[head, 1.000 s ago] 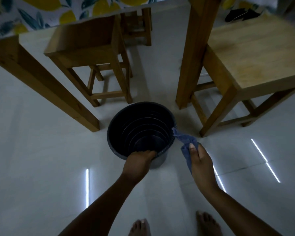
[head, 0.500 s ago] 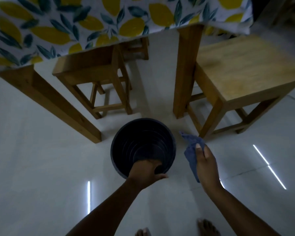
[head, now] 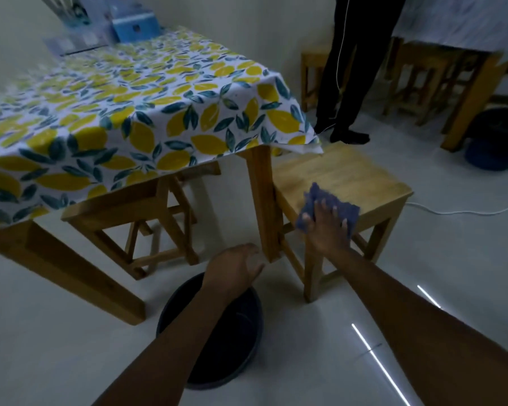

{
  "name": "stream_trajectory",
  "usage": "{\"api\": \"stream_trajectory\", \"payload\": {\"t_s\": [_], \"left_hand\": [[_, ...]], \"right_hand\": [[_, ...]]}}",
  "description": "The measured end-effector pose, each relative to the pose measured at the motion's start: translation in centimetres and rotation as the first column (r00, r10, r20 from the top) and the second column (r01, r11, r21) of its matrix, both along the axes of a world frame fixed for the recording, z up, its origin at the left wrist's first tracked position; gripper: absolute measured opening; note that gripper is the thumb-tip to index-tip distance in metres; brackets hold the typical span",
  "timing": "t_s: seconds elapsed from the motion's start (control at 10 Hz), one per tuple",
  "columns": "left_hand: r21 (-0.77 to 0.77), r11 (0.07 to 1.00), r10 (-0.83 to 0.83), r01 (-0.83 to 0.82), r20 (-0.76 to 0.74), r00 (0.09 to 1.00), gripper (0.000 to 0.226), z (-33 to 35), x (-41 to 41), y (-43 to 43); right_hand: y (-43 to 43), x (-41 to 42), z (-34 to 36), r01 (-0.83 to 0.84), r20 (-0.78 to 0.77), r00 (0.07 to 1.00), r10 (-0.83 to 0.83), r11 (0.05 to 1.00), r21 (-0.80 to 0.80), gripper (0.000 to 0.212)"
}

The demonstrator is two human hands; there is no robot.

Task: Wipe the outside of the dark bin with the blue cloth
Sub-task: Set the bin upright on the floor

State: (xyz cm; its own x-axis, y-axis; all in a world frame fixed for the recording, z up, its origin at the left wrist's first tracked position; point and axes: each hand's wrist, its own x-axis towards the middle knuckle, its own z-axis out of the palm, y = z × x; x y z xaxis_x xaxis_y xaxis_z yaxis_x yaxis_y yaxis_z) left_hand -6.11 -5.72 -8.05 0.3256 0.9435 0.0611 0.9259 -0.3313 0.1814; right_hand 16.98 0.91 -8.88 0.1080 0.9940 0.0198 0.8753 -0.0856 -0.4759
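Observation:
The dark bin (head: 232, 347) stands upright on the pale floor at the bottom middle, partly hidden by my left forearm. My left hand (head: 235, 268) hovers above its far rim with loosely curled fingers and holds nothing. The blue cloth (head: 343, 209) lies on the near corner of a wooden stool (head: 349, 174), to the right of the bin and higher. My right hand (head: 327, 227) rests on top of the cloth with fingers spread, pressing it on the stool seat.
A table with a lemon-print cloth (head: 159, 112) fills the left; its leg (head: 261, 200) stands between bin and stool. A second stool (head: 123, 206) sits under it. A person's dark legs (head: 346, 83) stand behind. A blue basin (head: 490, 156) and white cable (head: 452, 212) lie right.
My view has tilted up. My left hand has let go of the bin's rim and risen. My right hand has carried the cloth away from the bin, onto the stool.

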Motion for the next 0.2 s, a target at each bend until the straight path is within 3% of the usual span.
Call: {"api": "stream_trajectory", "payload": {"t_s": [0.1, 0.2], "left_hand": [[-0.063, 0.997, 0.045, -0.042, 0.039, 0.998, 0.046, -0.5, -0.2, 0.9], [-0.052, 0.996, 0.082, -0.076, 0.12, 0.989, 0.046, -1.0, -0.1, 2.0]], "right_hand": [[1.0, -0.5, -2.8, -0.059, 0.246, 0.966, 0.078, 0.995, -0.084, 0.078], [0.8, -0.6, -3.5, -0.034, 0.304, 0.952, 0.021, 0.999, 0.04, 0.082]]}}
